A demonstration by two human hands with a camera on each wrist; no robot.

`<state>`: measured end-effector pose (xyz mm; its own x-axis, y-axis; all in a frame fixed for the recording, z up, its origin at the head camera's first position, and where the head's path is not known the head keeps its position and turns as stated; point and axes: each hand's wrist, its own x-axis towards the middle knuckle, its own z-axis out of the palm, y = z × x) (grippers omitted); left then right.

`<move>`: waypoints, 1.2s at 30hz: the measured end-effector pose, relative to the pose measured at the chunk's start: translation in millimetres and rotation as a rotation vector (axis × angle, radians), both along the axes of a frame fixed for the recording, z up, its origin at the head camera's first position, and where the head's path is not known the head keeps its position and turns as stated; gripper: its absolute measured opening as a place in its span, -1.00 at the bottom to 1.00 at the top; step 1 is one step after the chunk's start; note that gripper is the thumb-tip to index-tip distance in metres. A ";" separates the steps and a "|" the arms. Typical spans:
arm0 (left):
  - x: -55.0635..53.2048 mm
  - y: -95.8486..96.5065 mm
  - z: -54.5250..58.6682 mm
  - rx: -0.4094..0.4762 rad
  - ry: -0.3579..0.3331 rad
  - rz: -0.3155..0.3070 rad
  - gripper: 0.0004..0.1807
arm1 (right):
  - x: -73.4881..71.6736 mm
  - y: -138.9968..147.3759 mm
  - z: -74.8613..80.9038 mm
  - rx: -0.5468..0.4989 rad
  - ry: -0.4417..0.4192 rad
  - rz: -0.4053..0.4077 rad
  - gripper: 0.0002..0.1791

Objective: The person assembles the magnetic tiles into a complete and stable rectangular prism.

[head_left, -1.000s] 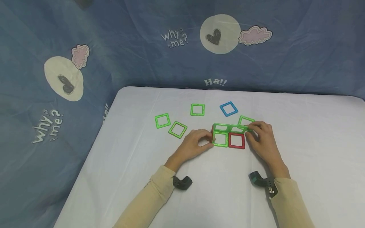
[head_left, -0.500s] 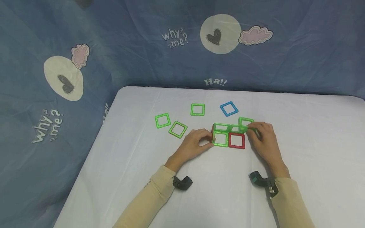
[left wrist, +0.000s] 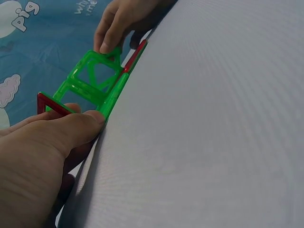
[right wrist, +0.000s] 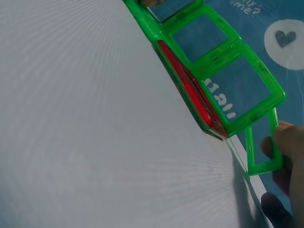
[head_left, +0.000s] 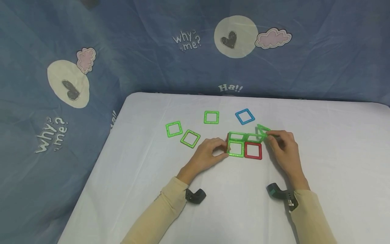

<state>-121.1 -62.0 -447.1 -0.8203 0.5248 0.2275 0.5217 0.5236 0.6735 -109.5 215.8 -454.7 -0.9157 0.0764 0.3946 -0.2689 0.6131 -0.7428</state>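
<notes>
Square magnetic tiles with open middles form a small structure on the white table. A green tile [head_left: 236, 155] and a red tile [head_left: 253, 158] lie flat side by side. Behind them stand two joined green tiles [right wrist: 218, 64]. At the left end rises a red tile [left wrist: 51, 103], with my left hand [head_left: 210, 153] pinching that corner, thumb by the flat green tile's edge. My right hand [head_left: 285, 149] pinches another green tile [right wrist: 266, 168] between thumb and fingers. This tile stands angled at the right end of the back row, its edge right at the row's corner.
Two loose green tiles, one nearer the left edge [head_left: 175, 135] and one beside it [head_left: 187, 144], lie left of the structure. Farther back are another green tile [head_left: 211, 122] and a blue tile [head_left: 239, 119]. A printed blue cloth [head_left: 152, 67] hangs behind the white table [head_left: 231, 203].
The green tile in my right hand has turned from facing the front to a steep angle, and that hand has shifted slightly right. My left hand and the structure stay put.
</notes>
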 end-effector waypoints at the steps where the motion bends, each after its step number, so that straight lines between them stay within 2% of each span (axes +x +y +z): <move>1: 0.1 0.0 -0.1 0.000 0.001 0.001 -0.79 | 0.0 0.1 0.2 -0.014 0.004 -0.005 -0.82; 9: 0.9 0.2 1.0 -0.009 0.006 0.007 -0.79 | 0.9 -1.0 6.1 -0.152 -0.001 -0.013 -0.76; 18: 0.6 0.5 1.1 -0.014 0.004 0.010 -0.80 | 9.1 -9.6 32.8 -0.263 0.038 0.045 -0.70; 25: 0.7 0.4 1.0 -0.016 0.007 0.008 -0.79 | 9.9 -7.8 32.6 -0.340 0.043 0.028 -0.63; 36: 0.7 0.3 1.5 -0.021 0.011 0.004 -0.79 | 8.2 -1.2 26.2 -0.461 0.066 0.096 -0.63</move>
